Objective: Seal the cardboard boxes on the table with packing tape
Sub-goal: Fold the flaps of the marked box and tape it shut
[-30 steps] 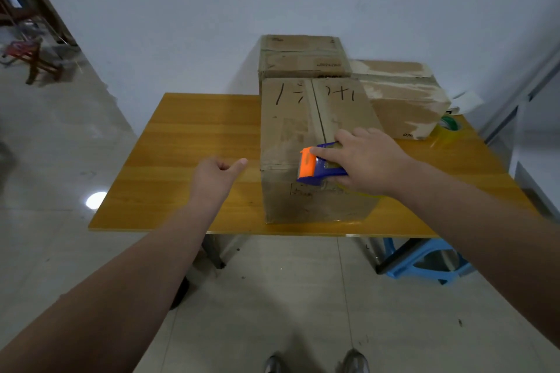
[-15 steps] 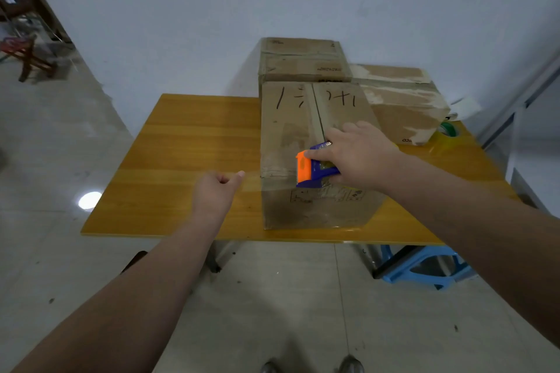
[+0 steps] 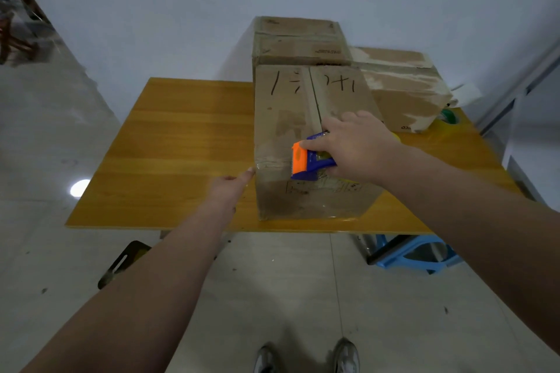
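Note:
A tall cardboard box with black marks on its top stands at the front edge of the wooden table. My right hand grips a blue and orange tape dispenser, pressed against the box's near top edge by the centre seam. My left hand is loosely closed, its thumb touching the box's left front corner where clear tape crosses. Two more cardboard boxes stand behind: one at the back, one worn box to the right.
A green tape roll lies on the table right of the worn box. A blue plastic stool sits under the table's right side. A black and yellow object lies on the floor at the left. My shoes show below.
My left hand has moved right until its thumb touches the box's front left corner. My right hand with the dispenser has stayed on the box's near top edge.

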The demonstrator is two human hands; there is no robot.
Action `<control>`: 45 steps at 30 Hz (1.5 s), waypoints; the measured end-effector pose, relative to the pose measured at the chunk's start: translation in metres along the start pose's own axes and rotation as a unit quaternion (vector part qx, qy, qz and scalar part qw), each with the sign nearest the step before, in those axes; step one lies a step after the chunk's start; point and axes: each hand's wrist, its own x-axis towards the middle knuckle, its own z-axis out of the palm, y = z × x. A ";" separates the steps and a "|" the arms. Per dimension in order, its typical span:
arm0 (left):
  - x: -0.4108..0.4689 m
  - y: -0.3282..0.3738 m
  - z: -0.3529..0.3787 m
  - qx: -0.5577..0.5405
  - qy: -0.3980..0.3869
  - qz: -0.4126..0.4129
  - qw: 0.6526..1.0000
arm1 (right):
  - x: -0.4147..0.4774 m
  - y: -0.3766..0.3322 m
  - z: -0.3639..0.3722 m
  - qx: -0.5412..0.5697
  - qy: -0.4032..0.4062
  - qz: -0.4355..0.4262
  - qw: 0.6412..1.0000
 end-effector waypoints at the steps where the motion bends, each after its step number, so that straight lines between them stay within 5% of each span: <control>1: -0.002 0.000 -0.001 0.004 -0.019 -0.013 1.000 | -0.001 0.000 0.000 0.000 0.000 0.001 1.000; 9: 0.002 -0.003 -0.006 0.062 -0.080 -0.060 0.993 | -0.002 -0.002 -0.004 -0.011 -0.001 0.000 1.000; 13: 0.002 -0.025 -0.005 0.165 0.029 0.008 0.986 | -0.003 -0.004 -0.004 -0.011 0.003 0.006 1.000; 16: -0.010 -0.027 0.004 -0.073 0.057 0.154 0.984 | -0.004 -0.006 -0.001 -0.015 0.013 0.012 1.000; 20: -0.028 -0.028 0.027 -0.262 -0.125 0.136 0.947 | -0.006 -0.008 0.001 -0.012 0.016 0.023 1.000; 26: -0.016 -0.052 0.030 -0.032 -0.104 0.015 0.994 | -0.007 -0.012 0.000 -0.013 0.014 0.037 0.999; 29: -0.009 -0.051 0.014 0.041 -0.074 0.138 0.987 | -0.012 -0.013 0.002 -0.013 0.026 0.041 0.999; 33: 0.008 -0.024 -0.013 0.270 -0.098 0.449 0.846 | -0.012 -0.013 0.001 -0.006 0.024 0.035 0.999; 36: 0.015 -0.005 -0.018 0.449 -0.053 0.519 0.726 | -0.010 -0.010 -0.002 0.006 0.021 0.028 0.999; 39: 0.021 0.011 -0.019 0.534 -0.013 0.549 0.642 | -0.009 -0.007 -0.003 0.013 0.017 0.025 0.999; 42: 0.027 0.024 -0.016 0.592 -0.005 0.544 0.594 | -0.006 -0.006 -0.002 0.014 0.013 0.019 1.000; 45: 0.029 0.024 -0.011 0.608 -0.003 0.535 0.587 | -0.004 -0.005 -0.002 0.012 0.011 0.017 1.000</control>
